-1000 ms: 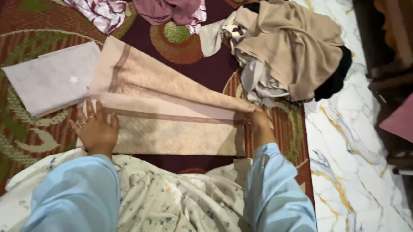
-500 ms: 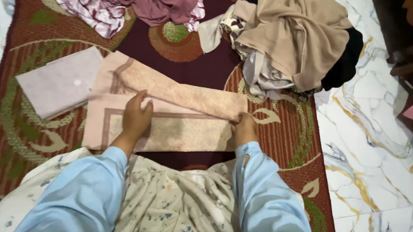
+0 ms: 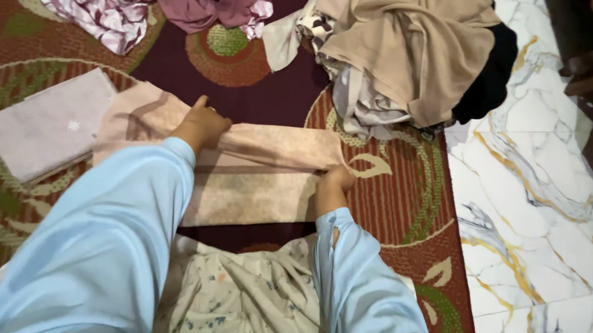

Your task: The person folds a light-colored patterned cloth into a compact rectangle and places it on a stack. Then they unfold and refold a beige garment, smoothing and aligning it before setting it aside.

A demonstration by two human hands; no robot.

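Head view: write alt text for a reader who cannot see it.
Both hands press a peach cloth on a patterned rug: left hand on its upper fold, right hand at its right edge. A clothes heap lies beyond.

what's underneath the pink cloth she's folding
The pink cloth lies on a patterned maroon rug, with both hands on it. Whatever lies between cloth and rug is covered.

Both hands reach forward in pale blue sleeves — left hand (image 3: pixel 202 123) curled closed, right hand (image 3: pixel 334 182) fisted nearer.
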